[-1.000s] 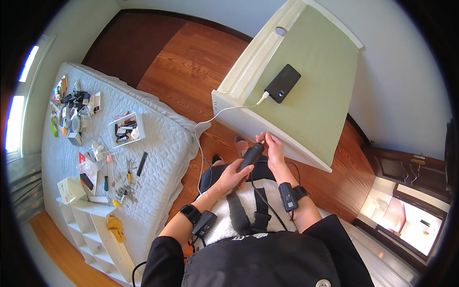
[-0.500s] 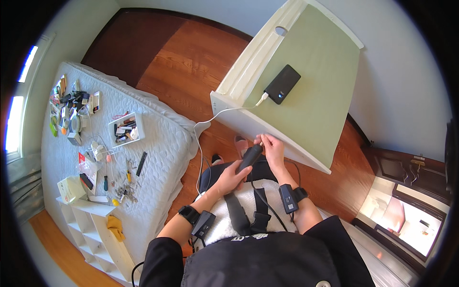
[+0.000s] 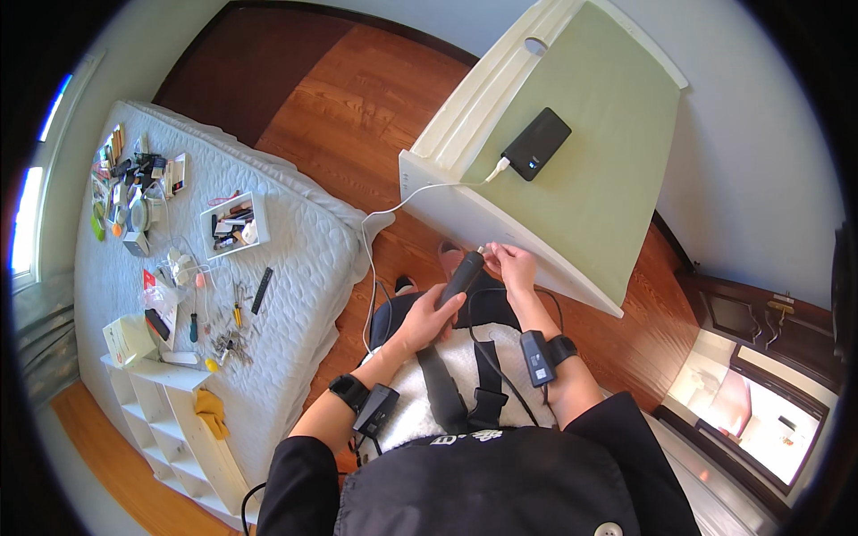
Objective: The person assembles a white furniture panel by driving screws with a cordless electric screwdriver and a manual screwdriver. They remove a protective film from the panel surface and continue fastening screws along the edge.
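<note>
My left hand (image 3: 431, 319) is wrapped around a black cylindrical handheld tool (image 3: 461, 279), which slants up and to the right over my lap. A small light-coloured tip shows at its far end. Right beside that tip, my right hand (image 3: 513, 267) has thumb and forefinger pinched together; whatever sits between them is too small to make out. A black power bank (image 3: 536, 143) lies on the green top of a white cabinet (image 3: 617, 134), with a white cable (image 3: 429, 188) plugged into it and hanging down toward my lap.
At left is a bed (image 3: 308, 223) with a quilted white cover. On it are a white box of small items (image 3: 236, 224), a heap of oddments (image 3: 134, 192), a screwdriver (image 3: 194, 327), a black strip (image 3: 262, 290) and a white shelf unit (image 3: 170, 429) with a yellow cloth (image 3: 211, 413).
The tool's light tip shows more plainly now, with my right fingers slightly off to its side. My left hand has shifted a little down and left. The whole view has tilted slightly.
</note>
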`<state>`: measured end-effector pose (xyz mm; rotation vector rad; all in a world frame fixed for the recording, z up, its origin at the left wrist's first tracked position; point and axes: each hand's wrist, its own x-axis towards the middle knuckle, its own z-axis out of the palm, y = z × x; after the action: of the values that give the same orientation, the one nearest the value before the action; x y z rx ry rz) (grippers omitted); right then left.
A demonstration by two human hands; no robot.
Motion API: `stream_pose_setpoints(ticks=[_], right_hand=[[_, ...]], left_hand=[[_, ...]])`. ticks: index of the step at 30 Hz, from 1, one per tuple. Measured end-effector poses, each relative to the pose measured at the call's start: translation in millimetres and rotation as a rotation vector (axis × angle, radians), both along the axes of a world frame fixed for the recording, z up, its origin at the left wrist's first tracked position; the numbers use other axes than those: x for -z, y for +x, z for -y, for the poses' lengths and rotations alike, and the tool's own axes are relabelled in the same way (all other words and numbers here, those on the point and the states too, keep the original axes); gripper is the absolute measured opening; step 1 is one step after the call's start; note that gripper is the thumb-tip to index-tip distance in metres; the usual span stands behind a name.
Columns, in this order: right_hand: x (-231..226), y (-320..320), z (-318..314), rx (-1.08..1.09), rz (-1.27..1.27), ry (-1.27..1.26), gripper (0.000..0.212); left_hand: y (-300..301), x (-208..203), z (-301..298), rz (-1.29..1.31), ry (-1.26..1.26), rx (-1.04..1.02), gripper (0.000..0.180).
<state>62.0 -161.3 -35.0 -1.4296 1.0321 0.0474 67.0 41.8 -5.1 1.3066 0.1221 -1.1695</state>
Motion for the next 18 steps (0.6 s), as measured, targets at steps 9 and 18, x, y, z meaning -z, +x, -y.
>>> stream_pose_setpoints(ticks=[9,18], right_hand=[[-6,0,8,0.379,0.197,0.578,0.023],[-8,3,10,0.430,0.168,0.535,0.020]], left_hand=[[-2,-2,-12,0.001,-0.007,-0.044,0.044],[-15,-3,-29,-0.027,0.014,-0.077,0.043]])
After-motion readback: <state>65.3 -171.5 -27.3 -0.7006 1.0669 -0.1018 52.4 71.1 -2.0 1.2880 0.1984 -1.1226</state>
